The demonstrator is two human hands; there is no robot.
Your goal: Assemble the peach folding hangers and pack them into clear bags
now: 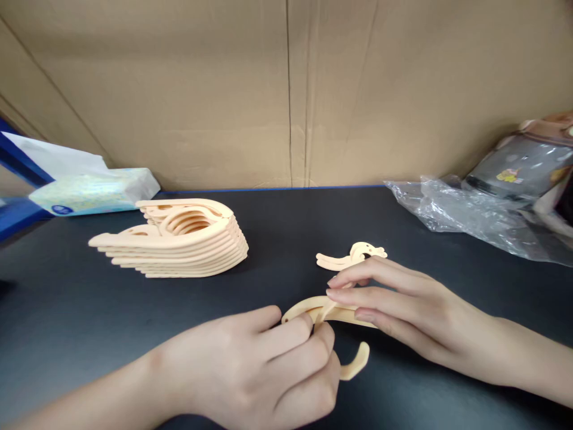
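- Gripping the hanger arm [347, 315] at its left end with a curled left hand [255, 364], finger and thumb closed around it.
- Touching the arm's right end with the right hand [416, 310], fingers long and loose; cannot tell whether pinching or merely steadying.
- Holding the arm between both hands, long axis running left to right across the body.
- Crossing it aslant with a strip [326, 310], from the left fingers up to the right fingertips.
- Showing a curved tip [356, 362] beside the left little finger; cannot tell which piece it belongs to.
- With small pieces [340, 263] just beyond the right fingers, nearer to right than left; with the stack [179, 263] well apart, far left.
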